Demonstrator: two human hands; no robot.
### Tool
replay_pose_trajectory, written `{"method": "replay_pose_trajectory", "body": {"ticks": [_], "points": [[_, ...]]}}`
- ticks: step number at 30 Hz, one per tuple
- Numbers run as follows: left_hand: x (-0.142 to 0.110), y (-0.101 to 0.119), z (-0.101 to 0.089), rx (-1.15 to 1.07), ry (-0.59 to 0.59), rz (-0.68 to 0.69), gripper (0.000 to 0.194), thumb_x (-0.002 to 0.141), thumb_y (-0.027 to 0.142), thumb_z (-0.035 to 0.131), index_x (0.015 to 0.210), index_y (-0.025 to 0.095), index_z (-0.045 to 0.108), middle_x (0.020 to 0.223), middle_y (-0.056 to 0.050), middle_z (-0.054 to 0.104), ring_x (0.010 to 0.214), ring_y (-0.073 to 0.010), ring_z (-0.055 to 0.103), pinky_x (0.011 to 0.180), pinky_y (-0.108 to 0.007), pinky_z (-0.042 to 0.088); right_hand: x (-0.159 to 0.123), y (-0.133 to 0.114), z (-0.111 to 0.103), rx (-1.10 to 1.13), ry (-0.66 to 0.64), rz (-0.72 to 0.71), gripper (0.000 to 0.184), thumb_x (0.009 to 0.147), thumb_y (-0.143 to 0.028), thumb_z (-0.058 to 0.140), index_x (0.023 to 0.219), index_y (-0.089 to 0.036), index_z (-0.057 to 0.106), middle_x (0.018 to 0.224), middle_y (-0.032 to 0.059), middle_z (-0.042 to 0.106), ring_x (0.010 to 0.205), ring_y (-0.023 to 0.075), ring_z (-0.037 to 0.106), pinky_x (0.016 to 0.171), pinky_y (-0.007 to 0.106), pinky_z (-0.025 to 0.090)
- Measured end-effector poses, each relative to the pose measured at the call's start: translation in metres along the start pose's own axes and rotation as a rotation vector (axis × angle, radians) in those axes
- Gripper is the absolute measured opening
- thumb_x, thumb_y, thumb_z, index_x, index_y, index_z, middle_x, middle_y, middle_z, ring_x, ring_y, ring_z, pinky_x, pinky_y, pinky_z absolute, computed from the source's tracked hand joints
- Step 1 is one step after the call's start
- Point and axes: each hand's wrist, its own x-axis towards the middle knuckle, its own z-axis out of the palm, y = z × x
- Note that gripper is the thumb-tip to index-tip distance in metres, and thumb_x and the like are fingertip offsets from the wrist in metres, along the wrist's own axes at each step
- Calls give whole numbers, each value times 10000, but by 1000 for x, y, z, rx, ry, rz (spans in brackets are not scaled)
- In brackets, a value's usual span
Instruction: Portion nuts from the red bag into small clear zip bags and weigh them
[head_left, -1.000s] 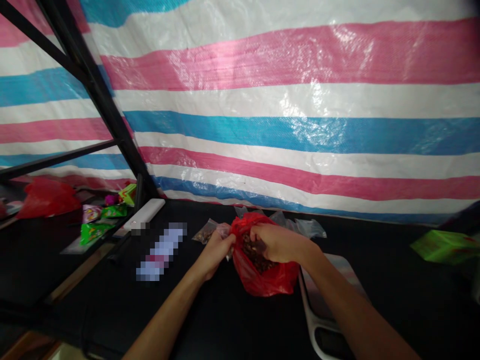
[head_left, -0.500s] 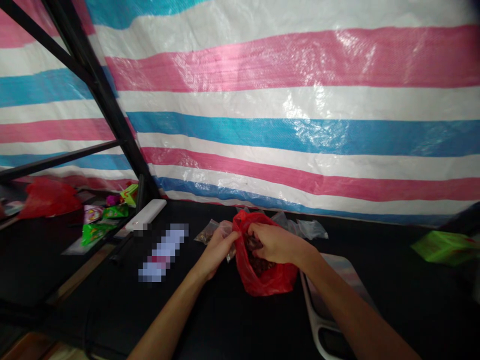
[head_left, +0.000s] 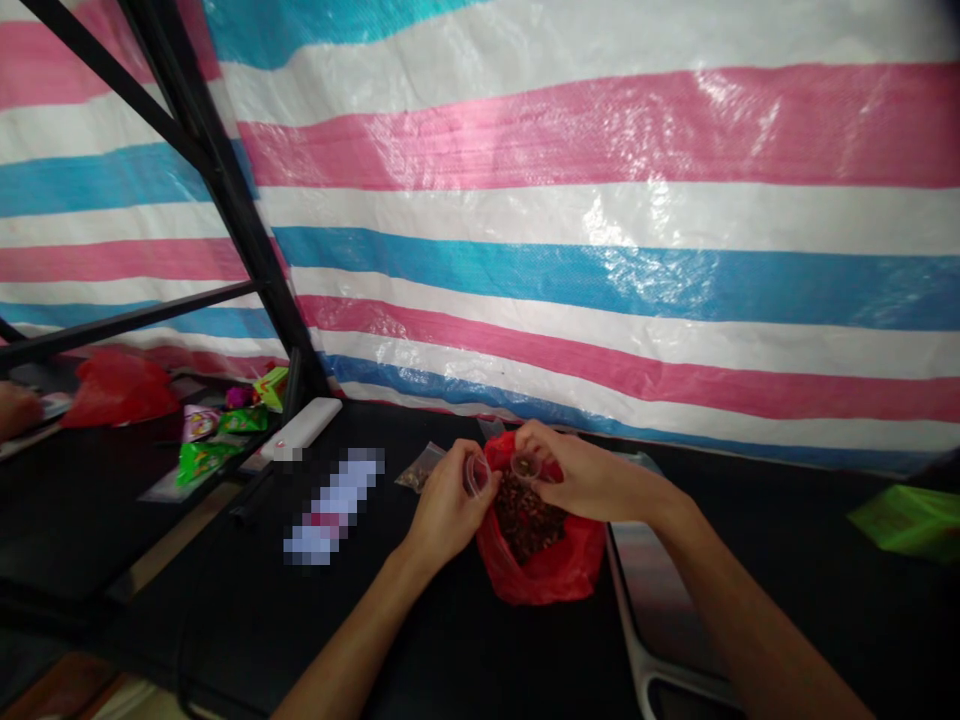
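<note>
A red plastic bag [head_left: 547,585] stands open on the black table, with small brown dried pieces [head_left: 529,525] inside. At the bag's left rim, my left hand [head_left: 444,505] is closed on a small clear plastic cup [head_left: 475,475]. Over the bag's mouth, my right hand [head_left: 592,475] grips another small clear cup [head_left: 526,466], which has some brown pieces in it. A clear plastic bag [head_left: 417,470] with brown contents lies just left of my left hand. Under my right forearm is a flat scale [head_left: 664,590], partly covered by the arm.
A white oblong box [head_left: 307,425] and a blurred-out phone-like object [head_left: 334,507] lie to the left. Beyond the black metal frame [head_left: 240,240] are snack packets [head_left: 206,460], a red bag [head_left: 120,388] and another person's hand [head_left: 16,410]. A green packet [head_left: 900,520] sits at right.
My right hand has come up out of the red bag's contents and now shows a small cup with pieces in it. A clear cup now shows in my left hand. The view has shifted slightly.
</note>
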Motion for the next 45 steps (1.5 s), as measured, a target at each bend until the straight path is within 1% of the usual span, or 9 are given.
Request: {"method": "replay_pose_trajectory", "body": {"ticks": [5, 12, 15, 20, 26, 32, 37, 42, 45], "points": [[-5, 1, 5, 29, -46, -20, 189, 904, 345, 659, 1015, 239, 548, 844, 22, 659, 756, -176, 642, 674, -268, 424, 0, -28, 6, -122, 58, -117, 338, 890, -123, 598, 1204, -247, 610, 1105, 30, 682, 995, 201, 656, 888, 320, 506], [-6, 2, 6, 85, -48, -17, 197, 895, 298, 650, 1028, 244, 515, 951, -15, 689, 890, -227, 689, 725, -292, 448, 13, -27, 33, -466, 185, -222, 383, 862, -1, 531, 1183, -192, 616, 1198, 96, 588, 1183, 242, 576, 1046, 403, 484], [-6, 3, 7, 30, -41, -11, 157, 911, 302, 637, 999, 249, 518, 924, -3, 687, 870, -218, 690, 720, -289, 452, 16, -30, 37, -606, 204, -253, 331, 816, 38, 535, 1069, -156, 624, 1148, 115, 589, 1176, 270, 553, 1063, 440, 484], [-6, 0, 15, -167, 0, -11, 198, 891, 259, 659, 1049, 228, 542, 1010, -27, 703, 912, -200, 683, 780, -288, 485, 12, -40, 33, -629, 214, -239, 373, 831, 28, 527, 1144, -143, 640, 1174, 132, 577, 1163, 281, 556, 1043, 463, 498], [-5, 0, 18, -235, 28, -7, 176, 887, 271, 654, 1010, 211, 543, 948, -7, 673, 850, -164, 646, 759, -267, 476, 5, -45, 18, -439, 180, -192, 374, 914, -85, 535, 1252, -214, 633, 1254, 102, 572, 1162, 242, 585, 1027, 389, 481], [-1, -5, 3, -49, 72, -133, 227, 923, 424, 617, 945, 229, 504, 763, 35, 584, 676, -159, 591, 657, -274, 427, -10, -30, -2, -336, 79, -65, 239, 906, -126, 574, 1088, -242, 676, 1159, 55, 671, 1080, 219, 631, 971, 336, 475], [-4, -14, 4, -53, -94, -184, 314, 859, 426, 701, 1001, 205, 528, 840, 0, 628, 761, -185, 616, 705, -300, 465, -4, -5, 12, -598, -49, 250, 191, 877, -143, 599, 1036, -161, 705, 1178, 167, 706, 1097, 312, 666, 903, 375, 505], [-2, -16, 14, -393, -241, -187, 440, 826, 190, 694, 1243, 197, 554, 1129, -81, 716, 1023, -216, 691, 931, -354, 529, 6, 1, 24, -632, -66, 283, 360, 840, -85, 628, 1196, -103, 681, 1286, 240, 678, 1237, 357, 628, 968, 391, 498], [1, -13, 15, -534, -288, -212, 379, 822, 155, 676, 1196, 193, 626, 1178, -96, 728, 1089, -234, 695, 1012, -390, 522, 4, -1, 23, -620, -100, 297, 308, 832, -114, 649, 1134, -113, 707, 1208, 227, 723, 1136, 350, 692, 899, 369, 525]]}}
